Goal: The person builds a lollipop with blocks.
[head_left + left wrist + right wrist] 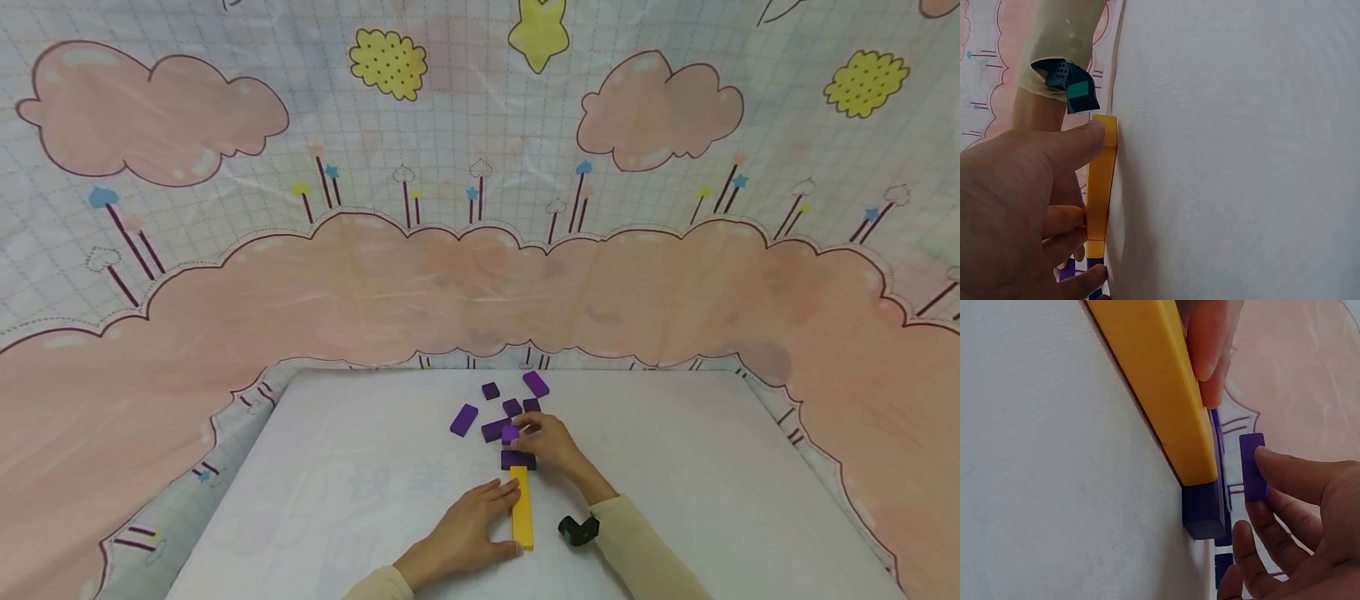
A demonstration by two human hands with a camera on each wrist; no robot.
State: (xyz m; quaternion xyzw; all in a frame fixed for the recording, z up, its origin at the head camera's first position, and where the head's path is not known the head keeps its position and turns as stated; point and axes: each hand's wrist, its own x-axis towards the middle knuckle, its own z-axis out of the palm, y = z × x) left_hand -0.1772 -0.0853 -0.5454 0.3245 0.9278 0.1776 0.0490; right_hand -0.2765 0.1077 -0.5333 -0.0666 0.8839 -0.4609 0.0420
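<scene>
A long yellow block [522, 510] lies on the white table, pointing away from me. My left hand [474, 521] rests on it, thumb at its near end and fingertips along it toward the far end. Crosswise at its far end sits a dark purple block [518, 460], also seen in the right wrist view as a purple end piece [1204, 512]. Just beyond that, my right hand [551, 442] pinches a small purple block [1252, 465] between thumb and fingers. The held block appears raised above the table in the right wrist view.
Several loose purple blocks lie farther back, among them an oblong one [464, 420] at left and another [536, 384] at the back right. A dark green device [579, 531] sits at the right sleeve. A patterned cloth [480, 292] surrounds the white table [337, 467].
</scene>
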